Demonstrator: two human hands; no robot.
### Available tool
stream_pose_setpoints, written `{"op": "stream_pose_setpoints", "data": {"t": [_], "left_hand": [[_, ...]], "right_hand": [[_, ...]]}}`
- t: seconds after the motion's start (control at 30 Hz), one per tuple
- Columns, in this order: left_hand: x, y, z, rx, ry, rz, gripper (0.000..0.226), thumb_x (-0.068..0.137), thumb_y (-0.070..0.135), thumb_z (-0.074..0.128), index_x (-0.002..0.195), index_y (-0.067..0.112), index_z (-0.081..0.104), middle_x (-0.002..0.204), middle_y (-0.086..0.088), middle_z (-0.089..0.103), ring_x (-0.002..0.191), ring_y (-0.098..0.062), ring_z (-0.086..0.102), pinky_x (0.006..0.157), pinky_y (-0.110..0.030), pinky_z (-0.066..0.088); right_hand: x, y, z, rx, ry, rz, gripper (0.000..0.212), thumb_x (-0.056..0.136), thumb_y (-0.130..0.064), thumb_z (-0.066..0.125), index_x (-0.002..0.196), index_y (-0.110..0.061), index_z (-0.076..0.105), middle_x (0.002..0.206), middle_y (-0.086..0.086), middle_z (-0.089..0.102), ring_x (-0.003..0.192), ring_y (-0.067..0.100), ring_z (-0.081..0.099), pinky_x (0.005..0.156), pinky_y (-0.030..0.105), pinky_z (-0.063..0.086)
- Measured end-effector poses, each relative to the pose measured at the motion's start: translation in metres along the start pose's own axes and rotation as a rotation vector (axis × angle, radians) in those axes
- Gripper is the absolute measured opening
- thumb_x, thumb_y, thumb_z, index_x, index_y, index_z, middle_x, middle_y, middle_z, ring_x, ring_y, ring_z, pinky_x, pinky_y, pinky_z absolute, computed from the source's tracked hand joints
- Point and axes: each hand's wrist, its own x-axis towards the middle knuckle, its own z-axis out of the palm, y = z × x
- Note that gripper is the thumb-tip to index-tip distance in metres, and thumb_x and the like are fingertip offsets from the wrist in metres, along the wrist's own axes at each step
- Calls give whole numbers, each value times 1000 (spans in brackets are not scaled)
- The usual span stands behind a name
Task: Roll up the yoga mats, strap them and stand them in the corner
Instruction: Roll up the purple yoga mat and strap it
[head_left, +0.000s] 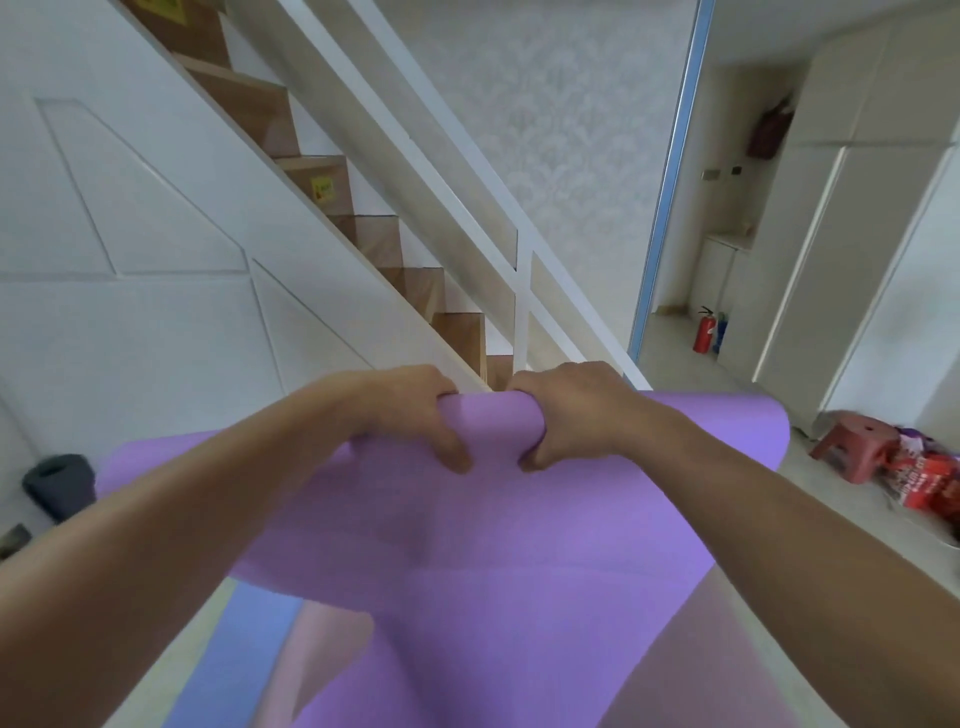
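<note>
Hands first, from my head view: I have both clamped on the top of the purple yoga mat (493, 519), side by side near the middle of its rolled edge. My left hand (415, 415) curls its fingers (452, 452) over the front of the roll, pinching the mat; my right hand (571, 410) does the same just beside it, thumb tucked into the fold, its fingers pressed together on the purple foam. The two hands are near each other but not touching.

The mat's roll runs wide to either side of my grip, its right end (774, 431) rounded and free, its left end dipping lower. Below my forearms the sheet hangs loose and falls out of view at the bottom edge. A blue mat (260, 618) lies on the floor beneath, to the left.

Ahead, close past the roll, the white stair railing (522, 312) and wooden steps (457, 332) hem me in. A dark rolled mat (60, 486) stands at left against the white wall. To the right the floor opens out, with a red stool (857, 444) and red packaging (930, 493) beyond.
</note>
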Motion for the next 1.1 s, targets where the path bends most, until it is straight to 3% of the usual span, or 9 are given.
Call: {"op": "stream_pose_setpoints", "data": {"t": [0.17,0.4,0.53,0.67,0.73,0.83,0.9,1.0,1.1], "left_hand": [[-2,5,42,538,239,157,77,54,66,79,115,30,49,98,9,59,89,-21,61,68,-32,39],[19,-24,57,-133,-219,-52,48,45,36,93,89,26,74,85,5,76,81,-20,73,78,-42,62],[22,-23,85,-136,-372,-33,53,55,39,92,101,29,69,99,6,74,88,-19,72,84,-42,61],[16,-5,123,504,-79,185,86,53,67,81,118,25,44,105,5,60,91,-24,62,70,-33,43],[17,-2,137,487,-23,196,75,57,61,80,111,21,47,98,2,60,84,-25,60,67,-33,43],[26,-16,137,110,-209,29,61,47,48,87,97,25,61,88,5,66,79,-19,64,72,-35,55],[28,-30,135,-179,-369,-53,55,45,34,92,94,24,70,87,5,75,80,-21,73,78,-42,62],[27,-38,140,-301,-500,-54,52,52,24,93,99,21,72,93,1,77,85,-24,75,81,-48,62],[23,-29,153,-33,-420,38,76,46,52,88,112,31,58,106,8,69,94,-20,69,87,-41,57]], "right_hand": [[-2,8,3,245,-251,67,45,55,-51,86,86,-32,60,83,-10,62,80,13,60,64,31,47],[-34,-9,75,-134,-65,4,107,55,-69,78,145,-33,32,125,-6,54,111,21,54,82,35,45],[-36,-4,89,22,-273,51,65,57,-63,77,110,-38,51,96,-11,66,87,15,61,74,34,51],[-38,14,90,312,-511,142,45,54,-48,88,81,-35,54,80,-12,62,79,12,60,68,33,50],[-42,14,97,346,-536,147,46,57,-46,87,90,-37,57,86,-13,63,86,14,61,72,34,50],[-54,6,110,148,-480,96,102,55,-59,84,142,-43,34,123,-14,56,115,15,54,91,35,46],[-64,-3,126,-57,-396,50,125,54,-65,82,153,-36,12,131,-7,48,119,19,49,91,35,42],[-65,-8,141,-24,-342,24,94,58,-62,78,138,-38,35,115,-9,58,106,19,57,80,33,43],[-59,0,136,154,-511,75,63,56,-56,81,110,-37,54,94,-12,65,91,17,61,77,34,49]]}}
